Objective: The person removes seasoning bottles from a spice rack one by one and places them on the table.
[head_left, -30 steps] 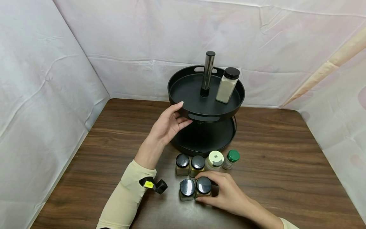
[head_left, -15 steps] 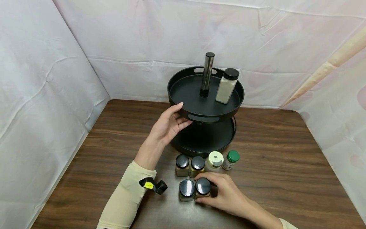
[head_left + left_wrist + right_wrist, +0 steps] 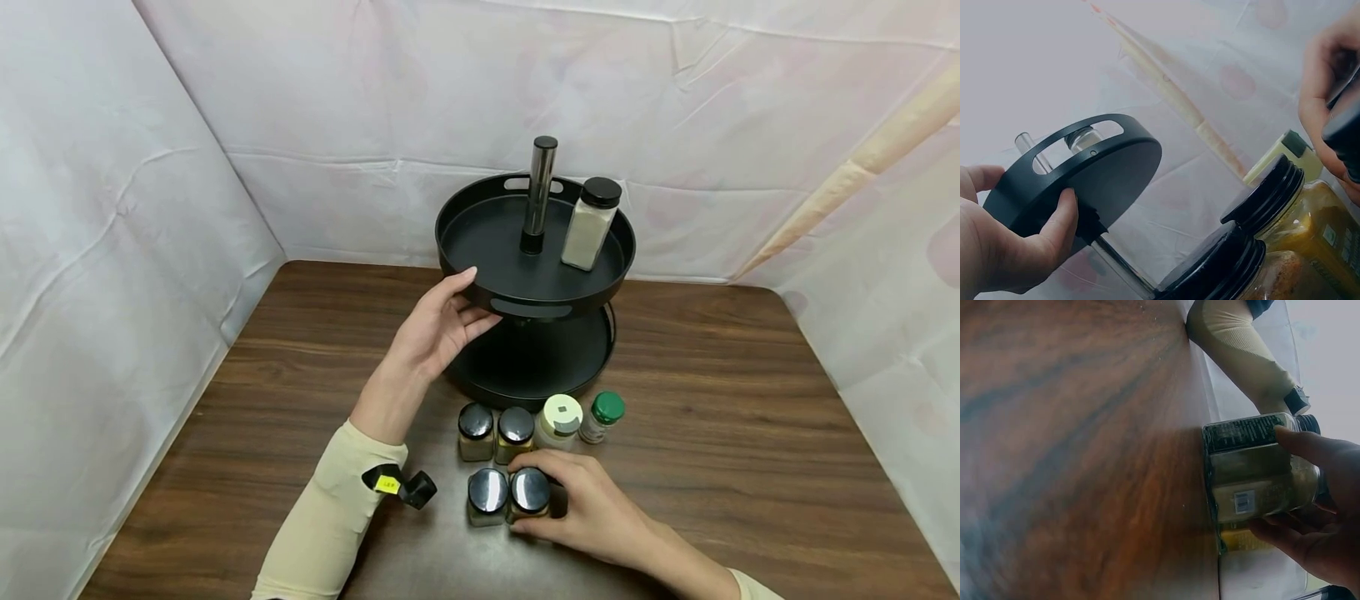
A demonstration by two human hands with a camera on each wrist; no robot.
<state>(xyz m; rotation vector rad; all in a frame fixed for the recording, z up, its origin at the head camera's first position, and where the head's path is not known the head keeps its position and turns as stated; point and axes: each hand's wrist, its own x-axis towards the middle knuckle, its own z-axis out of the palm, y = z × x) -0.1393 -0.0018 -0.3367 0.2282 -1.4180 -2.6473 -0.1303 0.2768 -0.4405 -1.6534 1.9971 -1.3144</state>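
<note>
My left hand (image 3: 438, 329) grips the left front rim of the upper tray of a black two-tier rack (image 3: 502, 225), thumb at the rim and fingers beneath. In the left wrist view the tray's handle slot and underside (image 3: 1125, 169) show. My right hand (image 3: 588, 504) holds a black-lidded glass spice jar (image 3: 530, 492) from its right side, thumb and fingers on opposite sides. In the right wrist view this jar (image 3: 1250, 469) stands on the table. Another black-lidded spice jar (image 3: 487, 493) stands close on its left.
Behind them stand two black-lidded jars (image 3: 476, 429) (image 3: 515, 433), a cream-lidded jar (image 3: 560, 417) and a green-capped bottle (image 3: 603, 417). A tall pale-filled jar (image 3: 590, 225) stands on the upper tray, right of its metal post (image 3: 540, 192). The lower tray (image 3: 540, 367) lies below. White cloth (image 3: 337, 125) surrounds the wooden table (image 3: 727, 417).
</note>
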